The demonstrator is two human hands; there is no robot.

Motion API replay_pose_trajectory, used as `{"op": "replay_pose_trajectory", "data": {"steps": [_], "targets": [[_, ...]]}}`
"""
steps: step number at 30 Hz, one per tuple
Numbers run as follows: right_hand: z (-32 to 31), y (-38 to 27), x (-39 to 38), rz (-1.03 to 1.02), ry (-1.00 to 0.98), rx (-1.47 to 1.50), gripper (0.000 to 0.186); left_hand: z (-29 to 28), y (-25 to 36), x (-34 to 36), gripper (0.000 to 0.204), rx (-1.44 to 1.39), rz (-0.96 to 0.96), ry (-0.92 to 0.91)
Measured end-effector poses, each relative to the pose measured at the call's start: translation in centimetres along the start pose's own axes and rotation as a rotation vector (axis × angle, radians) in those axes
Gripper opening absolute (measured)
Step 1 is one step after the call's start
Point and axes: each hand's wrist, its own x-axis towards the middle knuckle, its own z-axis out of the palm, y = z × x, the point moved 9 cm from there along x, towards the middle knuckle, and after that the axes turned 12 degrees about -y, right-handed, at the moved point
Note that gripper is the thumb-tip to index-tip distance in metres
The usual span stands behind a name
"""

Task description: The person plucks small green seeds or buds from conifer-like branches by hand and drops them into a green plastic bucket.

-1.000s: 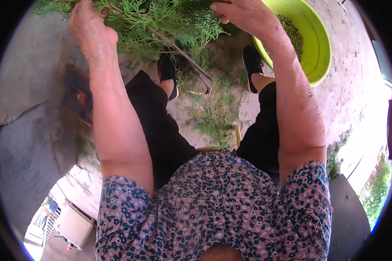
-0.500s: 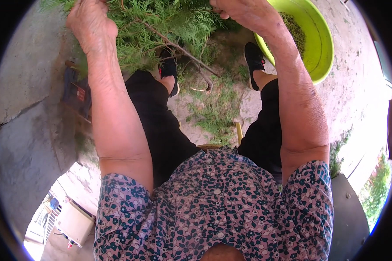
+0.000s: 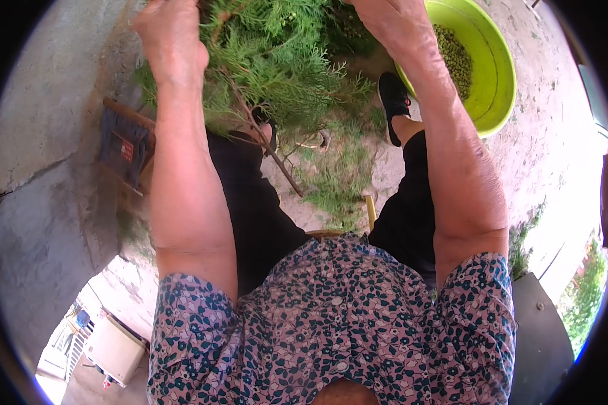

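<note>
At the top edge, my left hand [image 3: 172, 44] is curled at the left side of a leafy evergreen branch [image 3: 277, 74], closed on it, its fingertips cut off by the picture's edge. The branch has flat, feathery green sprays and a bare brown stem that slants down between my knees. My right hand [image 3: 402, 30] reaches to the branch's far right side, near the rim of a lime-green basin [image 3: 496, 74]; its fingers lie outside the picture. Small round green cones or berries [image 3: 454, 64] lie in the basin.
Green clippings [image 3: 341, 169] litter the concrete between my black shoes [image 3: 393, 101]. A small folding stool with dark fabric [image 3: 125, 145] stands by my left forearm. To the left is a grey concrete ledge [image 3: 40, 209]. A white box-like object [image 3: 115, 349] stands at the lower left.
My left hand has moved right and slightly down. The branch has turned, its bare stem now steeper and pointing lower toward my lap. My right hand has shifted slightly, its fingers passing out of the picture.
</note>
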Motion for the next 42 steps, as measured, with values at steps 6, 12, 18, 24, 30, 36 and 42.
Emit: {"op": "replay_pose_trajectory", "data": {"steps": [6, 12, 18, 24, 30, 36, 42], "targets": [[-0.1, 1.3, -1.4, -0.205, 0.261, 0.561, 0.013, 2.5, -2.6, -1.1, 0.010, 0.058, -0.102, -0.189], [2.5, 1.1, -1.5, -0.061, 0.162, 0.324, 0.011, 4.6, -2.8, -2.1, 0.010, -0.109, -0.176, -0.238], [2.9, 2.7, -1.5, 0.054, 0.155, 0.517, 0.015, 5.0, -3.5, -2.5, 0.015, -0.150, -0.253, -0.241], [3.0, 3.3, -1.3, 0.077, 0.117, 0.485, 0.024, 5.7, -3.7, -2.8, 0.017, -0.182, -0.262, -0.282], [3.1, 3.7, -1.4, 0.100, 0.147, 0.473, 0.026, 6.7, -4.0, -3.5, 0.014, -0.230, -0.293, -0.346], [3.2, 3.2, -1.6, 0.121, 0.115, 0.435, 0.024, 6.8, -4.1, -3.5, 0.017, -0.188, -0.283, -0.400], [4.3, 3.1, -1.9, 0.274, -0.055, 0.623, 0.019, 7.0, -3.0, -3.9, 0.017, -0.212, -0.303, -0.402]]}}
